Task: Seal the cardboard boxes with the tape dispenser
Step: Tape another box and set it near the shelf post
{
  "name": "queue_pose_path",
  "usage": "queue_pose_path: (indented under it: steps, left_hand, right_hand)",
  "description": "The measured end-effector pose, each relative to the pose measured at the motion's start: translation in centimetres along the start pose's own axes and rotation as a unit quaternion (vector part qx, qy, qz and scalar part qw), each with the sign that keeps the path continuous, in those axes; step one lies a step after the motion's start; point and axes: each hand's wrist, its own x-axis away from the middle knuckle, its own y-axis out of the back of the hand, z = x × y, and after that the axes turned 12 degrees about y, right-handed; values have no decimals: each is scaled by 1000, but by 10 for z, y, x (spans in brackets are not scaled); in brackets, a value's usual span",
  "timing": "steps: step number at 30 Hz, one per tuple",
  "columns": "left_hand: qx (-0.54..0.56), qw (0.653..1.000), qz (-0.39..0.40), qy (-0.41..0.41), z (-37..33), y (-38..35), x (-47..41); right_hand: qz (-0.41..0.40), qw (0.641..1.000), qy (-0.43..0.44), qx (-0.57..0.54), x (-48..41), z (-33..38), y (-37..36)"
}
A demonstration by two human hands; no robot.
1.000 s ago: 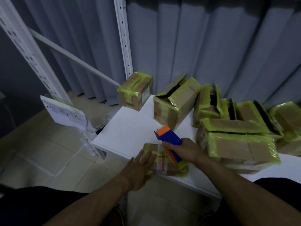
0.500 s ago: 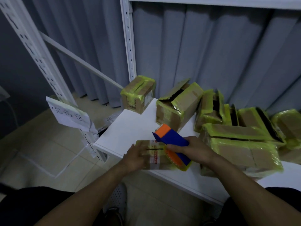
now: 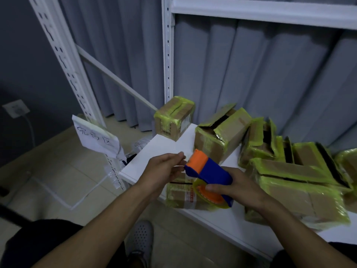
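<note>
A blue and orange tape dispenser [image 3: 209,172] with a roll of yellowish tape is held in my right hand [image 3: 239,189], lifted above a small cardboard box [image 3: 181,196] that lies on the white shelf [image 3: 170,151] near its front edge. My left hand [image 3: 164,171] is raised off the box, and its fingertips pinch at the dispenser's orange front end, where the tape end is too blurred to make out. An open-flapped cardboard box [image 3: 218,136] stands just behind the dispenser.
Several boxes wrapped in yellow-green tape [image 3: 297,182] crowd the right of the shelf. One taped box [image 3: 174,118] overhangs the shelf's back left corner. White rack uprights [image 3: 167,55], a paper sign [image 3: 96,138] and grey curtains stand behind. Tiled floor and my shoe [image 3: 142,238] are below.
My left hand has lifted off the small box and come up to the dispenser's front end. My right hand has raised the dispenser off the box.
</note>
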Motion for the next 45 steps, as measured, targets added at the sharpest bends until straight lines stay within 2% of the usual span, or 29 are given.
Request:
queue_pose_path:
  steps: [14, 21, 28, 30, 34, 43, 45]
  left_hand:
    - [-22, 999, 16, 27, 3, 6, -2]
    - [-61, 997, -35, 26, 4, 5, -2]
    - [-121, 989, -82, -6, 4, 15, -12]
    - [-112, 989, -97, -1, 2, 21, -15]
    - [-43, 982, -186, -3, -2, 53, -27]
    - [-5, 972, -210, 107, 59, 81, -57]
    - [13, 968, -226, 107, 72, 83, -64]
  right_hand:
    - [5, 1000, 0, 28, 2, 5, 1]
    - [4, 998, 13, 53, 1, 2, 0]
    - [20, 981, 35, 190, -3, 3, -6]
    - [28, 974, 32, 221, -7, 4, -6]
    - [66, 962, -7, 266, -18, 1, 14]
    - [93, 923, -39, 372, -79, -20, -3]
    - [104, 914, -56, 388, -89, -27, -8]
